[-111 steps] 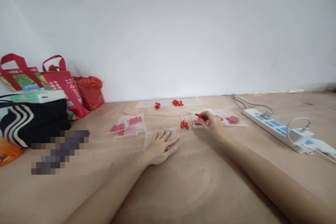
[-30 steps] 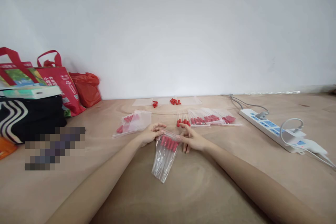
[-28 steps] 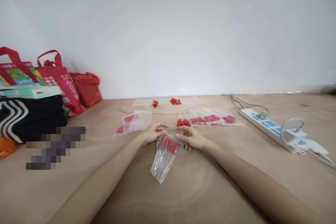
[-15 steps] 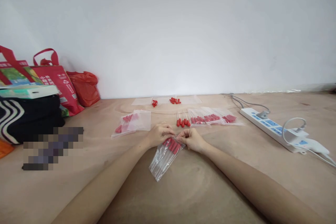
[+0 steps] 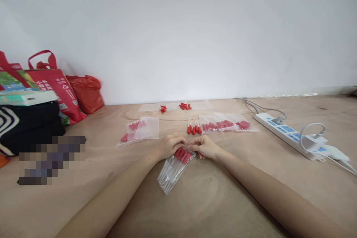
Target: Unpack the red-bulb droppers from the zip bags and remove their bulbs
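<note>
A clear plastic bag holding several red-tipped sticks lies tilted in front of me, its red ends toward the top edge. My left hand pinches that top edge on the left, fingers closed. At the top right corner of the bag, my right hand grips it between thumb and fingers. Just beyond my hands are loose red-tipped sticks. To their right, filled bags overlap in a row. More bags with red pieces lie to the left, partly under a flat translucent bag.
Small red pieces sit on flat bags by the wall. A white power strip with cables lies at right. Shopping bags, a red plastic bag and a dark striped cloth item stand at left, near a blurred-out object.
Both hands keep hold of the bag's top edge, with only slight finger movement. The whole view has shifted a little, so the things at left appear farther left.
</note>
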Motion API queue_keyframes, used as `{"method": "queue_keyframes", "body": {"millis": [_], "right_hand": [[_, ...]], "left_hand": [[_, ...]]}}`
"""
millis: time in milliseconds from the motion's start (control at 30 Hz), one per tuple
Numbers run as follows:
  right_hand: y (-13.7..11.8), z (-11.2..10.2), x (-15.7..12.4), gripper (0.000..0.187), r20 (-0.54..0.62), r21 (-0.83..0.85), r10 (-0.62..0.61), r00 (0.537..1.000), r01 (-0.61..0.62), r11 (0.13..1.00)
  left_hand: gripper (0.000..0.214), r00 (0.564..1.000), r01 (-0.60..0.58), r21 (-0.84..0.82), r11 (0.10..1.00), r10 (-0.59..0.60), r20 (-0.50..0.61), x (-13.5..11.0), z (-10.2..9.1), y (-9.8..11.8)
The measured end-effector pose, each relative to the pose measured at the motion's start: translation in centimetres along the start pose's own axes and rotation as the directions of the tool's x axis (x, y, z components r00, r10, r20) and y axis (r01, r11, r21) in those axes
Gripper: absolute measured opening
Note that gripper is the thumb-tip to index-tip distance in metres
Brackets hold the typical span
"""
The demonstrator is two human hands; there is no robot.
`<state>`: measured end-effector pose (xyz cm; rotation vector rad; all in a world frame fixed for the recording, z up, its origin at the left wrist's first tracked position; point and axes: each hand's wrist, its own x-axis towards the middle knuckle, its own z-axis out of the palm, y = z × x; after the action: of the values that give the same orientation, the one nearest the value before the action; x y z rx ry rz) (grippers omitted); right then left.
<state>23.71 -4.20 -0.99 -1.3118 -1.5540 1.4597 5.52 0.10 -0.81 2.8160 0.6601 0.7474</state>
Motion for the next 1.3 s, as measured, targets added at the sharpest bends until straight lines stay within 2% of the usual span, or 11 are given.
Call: {"method": "queue_keyframes", "body": {"millis": [400,767,1033,1300], "right_hand": [[-0.3,0.0,-0.7,0.027,-0.016,-0.047,0.0,1.0,-0.001,0.999],[0.6,0.2,-0.7,0.04,-0.008,-0.093,-0.083,0.997,0.082,0.992],[0.5,0.3,-0.6,0.035,-0.082,-0.079,-0.002,0.997,-0.004,0.997],[0.3,0.2,-0.7,0.033,-0.113,-0.07,-0.029,0.993,0.021,0.997]], "left_hand": [[0.021,0.985,-0.152,0.138,0.979,0.161,-0.057,-0.3,-0.2,0.1],[0.018,0.978,-0.21,0.114,0.971,0.208,0.028,0.2,-0.8,0.7],[0.015,0.983,-0.165,0.126,0.978,0.152,0.104,0.4,-1.1,0.9],[0.01,0.988,-0.099,0.105,0.989,0.085,0.132,0.4,-1.3,0.9]]}}
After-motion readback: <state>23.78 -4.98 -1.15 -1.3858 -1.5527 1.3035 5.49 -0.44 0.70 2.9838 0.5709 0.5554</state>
